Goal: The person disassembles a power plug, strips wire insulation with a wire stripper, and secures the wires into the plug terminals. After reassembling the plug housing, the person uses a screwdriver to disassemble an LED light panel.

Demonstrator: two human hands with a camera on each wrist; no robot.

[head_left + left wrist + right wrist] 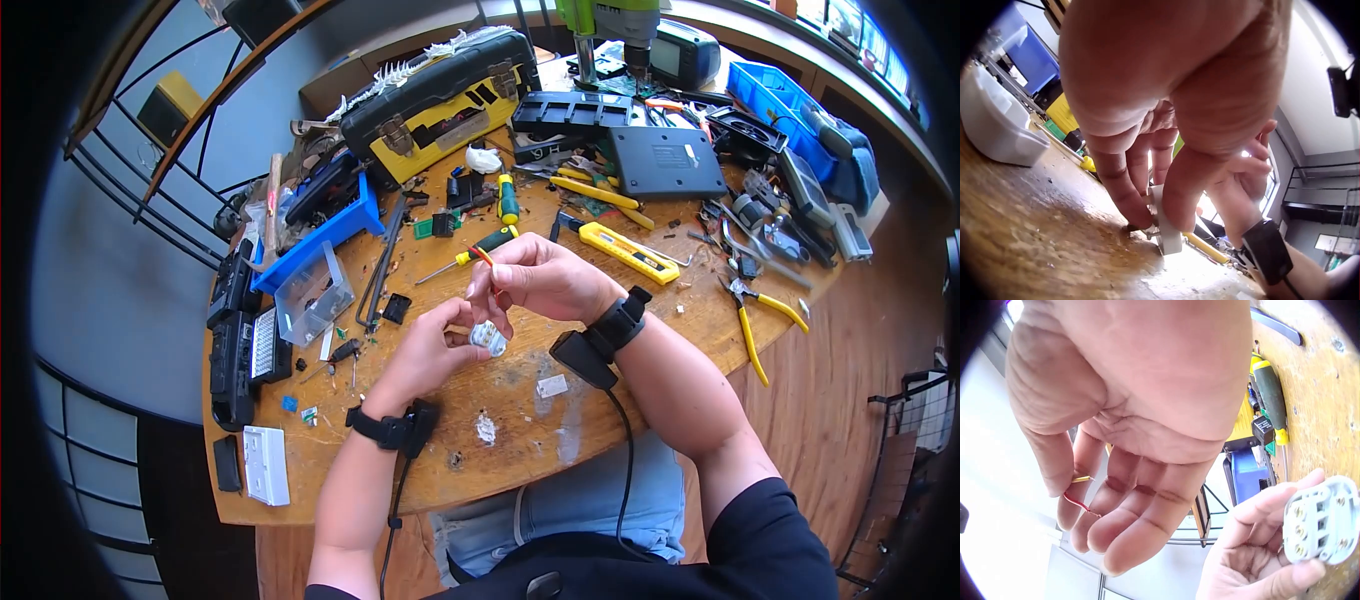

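Observation:
My left hand (428,347) pinches a small white plastic terminal block (488,338) between thumb and fingers, above the wooden table. Brass screws and slots show on the face of this terminal block (1319,522) in the right wrist view. Just beyond it, my right hand (552,282) holds a red wire (1077,503) and a yellow wire (1082,479) between thumb and index finger. Both wires end in short bare tips, apart from the block. Behind the hands lies a green and yellow screwdriver (490,244).
A yellow utility knife (630,252) lies right of the hands, with yellow-handled pliers (750,320) near the right edge. A black and yellow toolbox (440,130) stands at the back. Left are a blue bin (325,238) and a white plastic housing (265,465).

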